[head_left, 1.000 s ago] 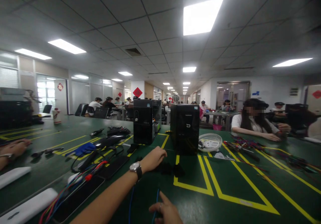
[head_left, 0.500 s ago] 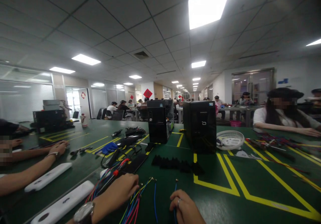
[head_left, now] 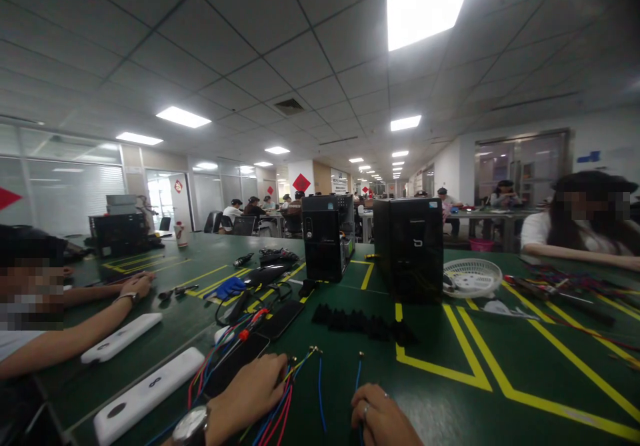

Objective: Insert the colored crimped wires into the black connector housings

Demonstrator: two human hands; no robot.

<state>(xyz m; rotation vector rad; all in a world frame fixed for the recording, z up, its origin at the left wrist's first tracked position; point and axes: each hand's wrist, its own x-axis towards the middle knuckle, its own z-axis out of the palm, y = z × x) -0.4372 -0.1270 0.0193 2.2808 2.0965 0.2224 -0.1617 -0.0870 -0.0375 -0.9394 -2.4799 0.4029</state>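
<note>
My left hand [head_left: 256, 387], with a watch [head_left: 191, 426] on its wrist, lies over a bundle of thin coloured cables [head_left: 286, 403]. Its fingers are curled downward at the bundle, and what they pinch is hidden. Small metal connectors [head_left: 314, 350] top the bundle beside the fingertips. My right hand [head_left: 384, 418], wearing rings, is closed around a single blue cable [head_left: 358, 374] whose gold-coloured end points away from me. Between my hands, another blue cable [head_left: 321, 393] lies alone on the green table.
Two black computer towers [head_left: 323, 243] [head_left: 410, 249] stand ahead, behind a strip of black foam [head_left: 363, 324]. A white basket [head_left: 473, 278] sits to the right. White power banks [head_left: 150, 393] and a dark phone [head_left: 239, 365] lie left. People sit at both sides.
The view has swung slightly left, so the table's things appear further right. Both hands stay at the cables, the right still holding the blue one.
</note>
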